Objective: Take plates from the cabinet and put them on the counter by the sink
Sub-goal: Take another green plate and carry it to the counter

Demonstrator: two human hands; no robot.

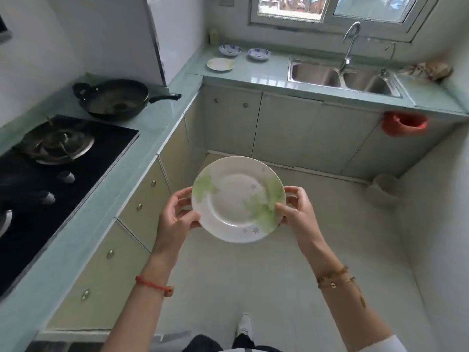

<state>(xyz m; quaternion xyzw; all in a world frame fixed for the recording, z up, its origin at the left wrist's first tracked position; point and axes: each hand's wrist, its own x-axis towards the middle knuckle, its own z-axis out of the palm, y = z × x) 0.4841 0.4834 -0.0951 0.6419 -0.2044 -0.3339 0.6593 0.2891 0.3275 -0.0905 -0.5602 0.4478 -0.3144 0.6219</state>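
Fingers: both sets are curled around opposite edges of the plate (238, 199), thumbs on the rim's upper face, the other fingers under it.
Left hand (177, 212): closed on the plate's left edge.
Right hand (295, 208): closed on the right edge, thumb lying over the green leaf print.
Plate position: held in the air over the floor (253, 270), face up and roughly level, well apart from any counter.
Destination: the counter (266, 69) left of the sink (340, 77), where a matching plate (220, 64) and two blue-patterned bowls (259, 53) already sit.
Stage: probably mid-carry, with the set-down not yet done.
Risk, grip: only the rim is pinched, so a glazed edge could slip if either hand loosens first.
Risk, placement: the free patch of counter is bordered by crockery; coming down too far left could knock the matching plate.
Risk, edge: setting it too near the sink's rim could leave it overhanging the basin.
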